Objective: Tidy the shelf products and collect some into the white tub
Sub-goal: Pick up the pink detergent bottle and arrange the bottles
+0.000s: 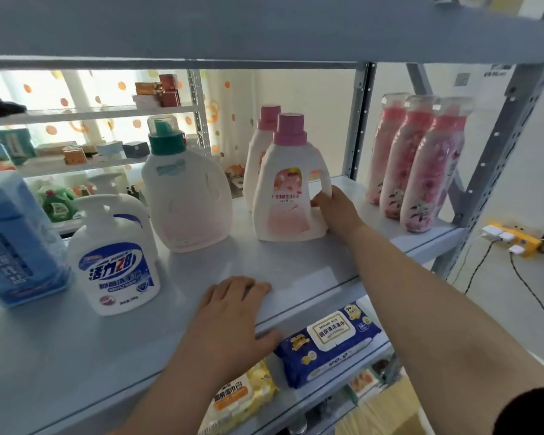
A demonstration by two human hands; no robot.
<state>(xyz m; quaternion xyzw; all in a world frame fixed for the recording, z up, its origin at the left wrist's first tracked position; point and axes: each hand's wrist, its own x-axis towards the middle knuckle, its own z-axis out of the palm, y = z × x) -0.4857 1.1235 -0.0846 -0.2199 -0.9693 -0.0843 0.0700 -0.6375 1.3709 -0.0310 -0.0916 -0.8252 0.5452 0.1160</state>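
My right hand [335, 210] curls round the pink bottle [288, 196] handle, centre frame. Left hand [233, 315] lies flat, holding nothing, on the shelf [296, 271] edge. Lift upright, clear of the rear bottle [258, 152].

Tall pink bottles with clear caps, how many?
3: back bottle, middle bottle, front bottle, in a row at the right end of the shelf. More may hide behind.

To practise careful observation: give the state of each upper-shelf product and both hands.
Front pink-capped bottle: upright, capped, held.
Right hand: grips its handle.
Rear pink-capped bottle: upright, capped.
Teal-capped bottle: upright, capped.
Pump bottle: upright.
Blue bottle: upright.
Three pink bottles: upright, side by side.
Left hand: rests on the shelf edge.
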